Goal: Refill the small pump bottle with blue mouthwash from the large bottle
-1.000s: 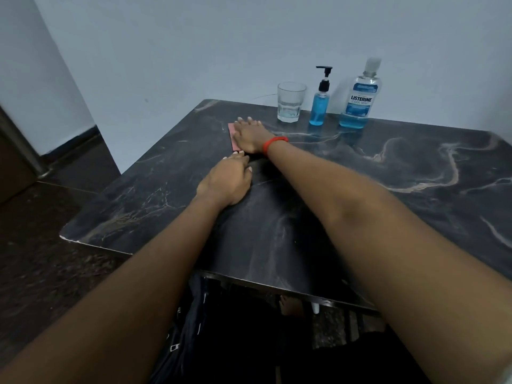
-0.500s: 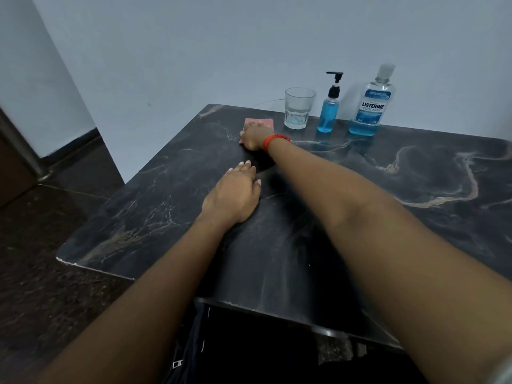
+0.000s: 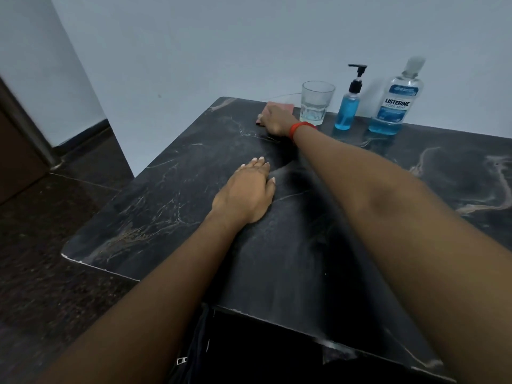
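Note:
The small pump bottle (image 3: 348, 106), black pump on top and blue liquid inside, stands at the far edge of the dark marble table (image 3: 166, 206). Right of it stands the large Listerine bottle (image 3: 394, 101), capped, with blue mouthwash low in its base. My right hand (image 3: 275, 119), red band at the wrist, presses on a pink cloth (image 3: 285, 106) left of the bottles. My left hand (image 3: 246, 195) lies flat on the table nearer to me, fingers together, holding nothing.
A clear glass (image 3: 315, 105) with a little liquid stands between the pink cloth and the pump bottle. A pale wall rises right behind the bottles. The table's left edge drops to a dark floor (image 3: 41, 259).
My right hand has slid the pink cloth away from me toward the table's far edge, close to the glass. My left hand has stayed flat in place.

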